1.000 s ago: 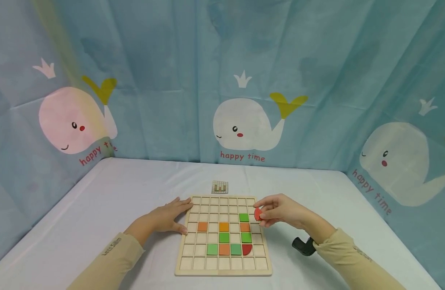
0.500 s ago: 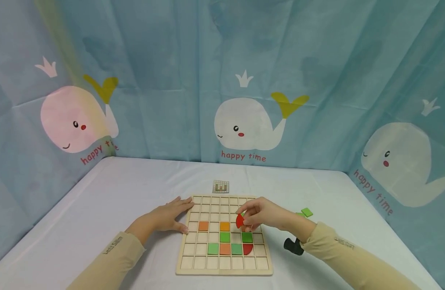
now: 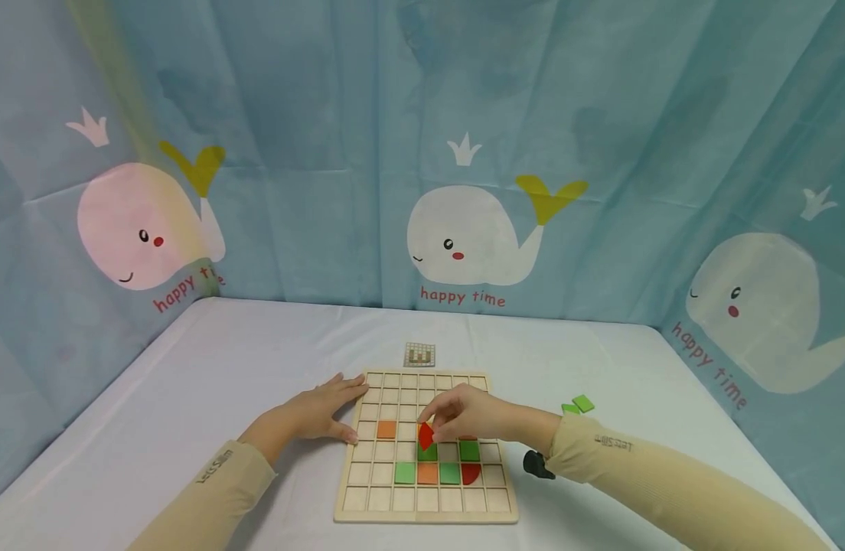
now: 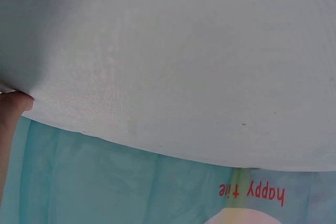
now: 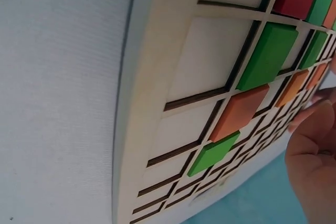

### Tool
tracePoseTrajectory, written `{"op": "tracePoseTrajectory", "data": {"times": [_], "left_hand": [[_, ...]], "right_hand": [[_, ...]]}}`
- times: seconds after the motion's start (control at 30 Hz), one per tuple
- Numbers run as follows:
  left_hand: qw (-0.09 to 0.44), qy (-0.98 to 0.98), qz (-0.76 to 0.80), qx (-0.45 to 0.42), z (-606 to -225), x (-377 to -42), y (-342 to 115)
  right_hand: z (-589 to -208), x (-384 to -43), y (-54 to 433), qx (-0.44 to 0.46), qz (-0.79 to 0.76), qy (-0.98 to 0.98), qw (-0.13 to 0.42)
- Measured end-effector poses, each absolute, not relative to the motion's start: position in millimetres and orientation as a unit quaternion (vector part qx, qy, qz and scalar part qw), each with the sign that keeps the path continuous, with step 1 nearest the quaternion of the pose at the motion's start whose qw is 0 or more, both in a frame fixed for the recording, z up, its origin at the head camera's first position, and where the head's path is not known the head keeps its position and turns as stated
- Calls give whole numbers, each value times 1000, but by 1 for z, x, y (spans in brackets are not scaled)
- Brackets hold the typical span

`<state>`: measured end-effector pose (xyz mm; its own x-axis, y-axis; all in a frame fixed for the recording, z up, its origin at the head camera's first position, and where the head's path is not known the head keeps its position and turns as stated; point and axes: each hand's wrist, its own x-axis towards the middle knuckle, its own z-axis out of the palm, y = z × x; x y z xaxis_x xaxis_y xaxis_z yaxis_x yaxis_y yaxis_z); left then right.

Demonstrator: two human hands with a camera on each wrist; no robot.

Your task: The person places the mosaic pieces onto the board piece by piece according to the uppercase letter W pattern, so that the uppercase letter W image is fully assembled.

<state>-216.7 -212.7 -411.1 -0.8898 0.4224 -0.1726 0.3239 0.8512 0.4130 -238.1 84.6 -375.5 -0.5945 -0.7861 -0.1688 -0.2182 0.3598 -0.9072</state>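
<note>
In the head view my right hand (image 3: pixel 467 415) pinches a red quarter-round tile (image 3: pixel 425 436) between thumb and fingers, over the middle of the wooden grid board (image 3: pixel 356 500). The tile is tilted and overlaps a green square tile (image 3: pixel 427 453). My left hand (image 3: pixel 314 412) lies spread along the board's left edge, fingertips at the upper part and thumb lower down. Another red quarter-round tile (image 3: pixel 471 474) sits in a cell near the lower right. Orange and green squares fill several cells around it. In the right wrist view, my right hand (image 5: pixel 315 156) shows only partly, its held tile hidden.
Behind the board lies a small pattern card (image 3: pixel 419 354). Two green tiles (image 3: pixel 583 403) lie on the white tabletop to the right. A black object (image 3: pixel 536 464) is partly covered by the right forearm. A blue whale-print curtain (image 3: pixel 312 229) hangs behind the table.
My right hand has carried the red quarter-round tile leftward, from the board's right edge to its middle. The loose green tiles came into view behind the arm. My left hand stays put.
</note>
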Motion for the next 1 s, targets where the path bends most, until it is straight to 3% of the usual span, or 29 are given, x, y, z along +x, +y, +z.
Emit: {"op": "tracePoseTrajectory", "data": {"times": [0.53, 1.0], "left_hand": [[128, 953, 194, 193, -411, -216, -214], [127, 954, 186, 196, -413, -218, -214]], "right_hand": [[-380, -235, 38, -420, -375, 757, 331], [-386, -232, 22, -479, -279, 780, 290]]}}
